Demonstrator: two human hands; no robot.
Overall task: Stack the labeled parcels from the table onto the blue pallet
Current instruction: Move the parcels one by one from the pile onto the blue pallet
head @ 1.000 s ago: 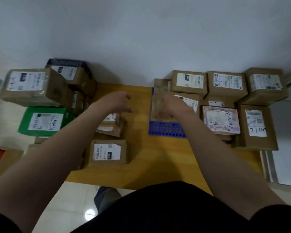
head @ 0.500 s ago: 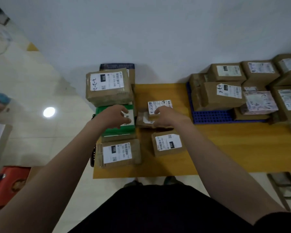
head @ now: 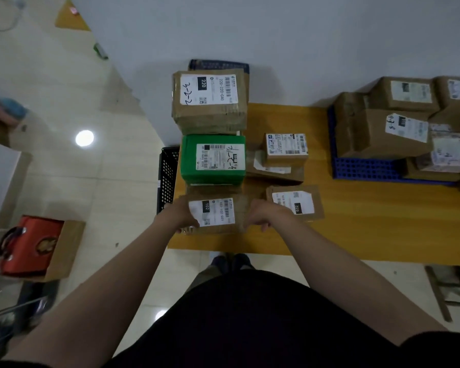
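Note:
A brown parcel labelled 102 (head: 216,214) lies at the table's front left corner. My left hand (head: 179,215) grips its left side and my right hand (head: 262,215) grips its right side. Behind it sit a green parcel (head: 213,159) and a tall brown parcel labelled 220 (head: 209,100). To the right lie a small parcel labelled 032 (head: 295,201) and a small box (head: 286,148) on a flat parcel (head: 274,170). The blue pallet (head: 367,168) at the right carries several stacked brown parcels (head: 383,134).
The yellow wooden table (head: 369,224) stands against a white wall. A black crate (head: 168,179) hangs off the table's left edge. On the floor at left stands an orange bag in a cardboard box (head: 35,248). A stool frame (head: 452,290) shows under the table at right.
Both hands came back from the small parcels in the middle to the near parcel labelled 102 and took hold of its sides. The view swung left and nearer.

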